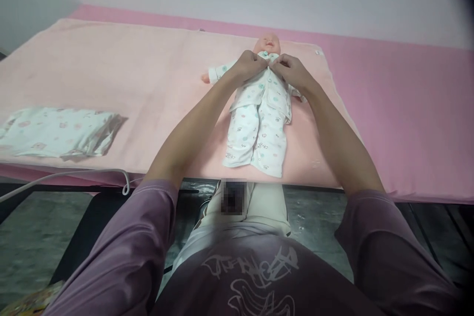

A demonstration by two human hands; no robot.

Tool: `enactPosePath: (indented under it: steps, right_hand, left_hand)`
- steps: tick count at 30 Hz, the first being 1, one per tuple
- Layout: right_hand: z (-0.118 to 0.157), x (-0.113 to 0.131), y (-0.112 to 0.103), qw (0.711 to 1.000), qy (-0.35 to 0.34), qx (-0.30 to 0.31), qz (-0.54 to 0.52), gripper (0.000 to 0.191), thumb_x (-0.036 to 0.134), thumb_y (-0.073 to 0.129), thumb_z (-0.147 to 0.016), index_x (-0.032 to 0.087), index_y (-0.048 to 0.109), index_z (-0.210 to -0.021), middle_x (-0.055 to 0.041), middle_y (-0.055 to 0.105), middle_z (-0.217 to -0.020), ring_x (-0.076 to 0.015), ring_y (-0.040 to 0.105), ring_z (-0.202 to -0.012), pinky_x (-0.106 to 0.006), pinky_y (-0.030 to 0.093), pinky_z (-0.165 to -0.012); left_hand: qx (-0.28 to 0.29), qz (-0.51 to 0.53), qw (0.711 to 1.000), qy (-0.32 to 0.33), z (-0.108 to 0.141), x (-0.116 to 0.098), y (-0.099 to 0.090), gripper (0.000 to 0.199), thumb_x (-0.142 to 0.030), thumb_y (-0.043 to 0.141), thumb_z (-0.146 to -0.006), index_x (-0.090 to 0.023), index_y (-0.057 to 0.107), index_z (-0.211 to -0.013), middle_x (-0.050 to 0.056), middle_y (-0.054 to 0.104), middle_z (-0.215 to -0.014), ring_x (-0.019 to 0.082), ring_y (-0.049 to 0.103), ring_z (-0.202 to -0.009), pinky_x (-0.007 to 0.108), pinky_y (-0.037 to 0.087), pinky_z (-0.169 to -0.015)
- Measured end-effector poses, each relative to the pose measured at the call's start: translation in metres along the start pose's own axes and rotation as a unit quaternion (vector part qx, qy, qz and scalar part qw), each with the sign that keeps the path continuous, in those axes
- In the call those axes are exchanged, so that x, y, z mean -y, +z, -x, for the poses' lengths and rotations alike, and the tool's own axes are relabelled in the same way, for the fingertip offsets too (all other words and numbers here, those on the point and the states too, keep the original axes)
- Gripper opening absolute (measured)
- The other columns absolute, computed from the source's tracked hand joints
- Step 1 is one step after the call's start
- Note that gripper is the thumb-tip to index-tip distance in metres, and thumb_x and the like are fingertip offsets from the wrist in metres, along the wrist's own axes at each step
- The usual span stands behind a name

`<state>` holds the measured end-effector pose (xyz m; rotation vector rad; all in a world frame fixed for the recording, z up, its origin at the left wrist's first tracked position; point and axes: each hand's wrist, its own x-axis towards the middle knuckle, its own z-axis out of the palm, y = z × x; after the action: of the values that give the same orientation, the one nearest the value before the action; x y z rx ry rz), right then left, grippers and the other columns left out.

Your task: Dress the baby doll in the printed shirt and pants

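Observation:
A baby doll lies on its back on the pink table cover, head at the far side. It wears a white printed baby jacket and matching white pants. At the upper chest, my left hand pinches one front edge of the jacket. Opposite it, my right hand pinches the other front edge, close to the left fingertips. Below my hands the jacket front hangs slightly parted over the pants. A fastener shows at the collar; whether my fingers hold another one is hidden.
A folded white printed cloth lies at the table's left front. The light pink cover spreads over a darker pink one. A white cable runs along the front edge at left. A pale wall stands behind the table.

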<state>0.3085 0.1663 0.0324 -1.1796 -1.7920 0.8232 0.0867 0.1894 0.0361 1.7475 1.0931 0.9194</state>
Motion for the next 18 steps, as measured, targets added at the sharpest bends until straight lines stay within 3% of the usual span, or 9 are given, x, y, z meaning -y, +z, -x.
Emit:
enactPosePath:
  steps: [7,13,18]
  right_hand:
    - [-0.002,0.011,0.004,0.998,0.032,0.018,-0.047,0.05,0.065,0.092,-0.092,0.024,0.063,-0.087,-0.0019,0.059,-0.083,-0.0227,0.061,-0.092,-0.039,0.062,-0.091]
    - [0.005,0.022,0.007,0.997,0.052,0.007,-0.065,0.053,0.064,0.097,-0.083,0.025,0.061,-0.084,-0.0009,0.066,-0.083,-0.0225,0.063,-0.091,-0.04,0.061,-0.093]
    - [0.003,0.026,0.004,0.999,0.047,-0.007,0.022,0.047,0.061,0.094,-0.085,0.026,0.063,-0.084,-0.0036,0.071,-0.091,-0.0254,0.066,-0.099,-0.043,0.061,-0.102]
  left_hand:
    - [-0.021,0.035,0.999,0.001,-0.013,0.008,0.004,0.049,-0.044,0.085,-0.098,-0.022,0.047,-0.075,0.002,0.039,-0.073,0.03,0.068,-0.096,0.05,0.053,-0.088]
    - [-0.063,-0.014,0.998,-0.009,0.012,-0.016,0.008,0.059,-0.051,0.089,-0.096,-0.027,0.042,-0.07,-0.002,0.032,-0.065,0.021,0.05,-0.08,0.046,0.056,-0.088]
    - [-0.072,-0.093,0.993,-0.006,0.022,-0.03,0.009,0.049,-0.036,0.082,-0.098,-0.027,0.045,-0.068,-0.001,0.037,-0.062,0.022,0.048,-0.082,0.042,0.054,-0.092]
